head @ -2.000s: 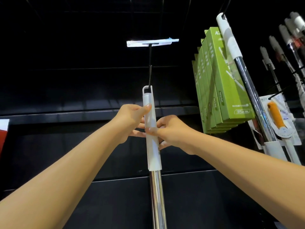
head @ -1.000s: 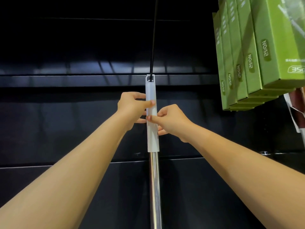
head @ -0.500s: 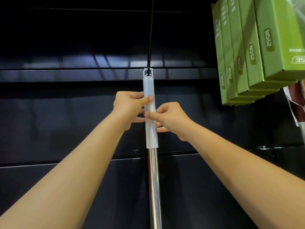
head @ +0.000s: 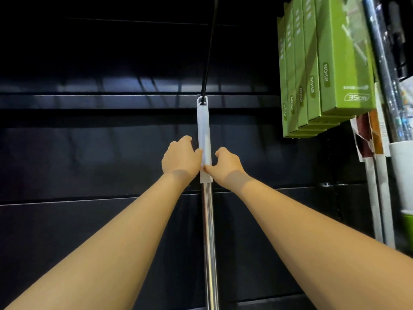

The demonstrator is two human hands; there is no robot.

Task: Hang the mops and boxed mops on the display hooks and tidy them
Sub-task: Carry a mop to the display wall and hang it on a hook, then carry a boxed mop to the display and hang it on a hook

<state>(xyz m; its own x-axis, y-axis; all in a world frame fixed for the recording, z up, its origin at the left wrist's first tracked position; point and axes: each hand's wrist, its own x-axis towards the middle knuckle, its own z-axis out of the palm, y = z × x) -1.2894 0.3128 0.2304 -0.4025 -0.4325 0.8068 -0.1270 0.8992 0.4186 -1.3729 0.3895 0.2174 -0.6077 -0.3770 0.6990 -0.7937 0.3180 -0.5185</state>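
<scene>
A mop with a white plastic grip [head: 203,130] and a shiny steel pole [head: 209,242] hangs by its top loop from a black display hook [head: 207,52] in the middle of the head view. My left hand [head: 181,158] grips the lower part of the white grip from the left. From the right, my right hand [head: 226,165] holds the same part, its thumb pressed to the grip's front. Several green mop boxes [head: 317,70] hang in a row at the upper right.
A dark slatted display wall [head: 100,130] fills the background. At the far right hang another mop with a steel pole [head: 384,81], a white handle [head: 380,198] and some packaged goods [head: 366,137], close to the green boxes.
The mop's loop went onto the hook two seconds ago. Since then both hands have slid down the white grip to its lower end. The view has shifted left and closer.
</scene>
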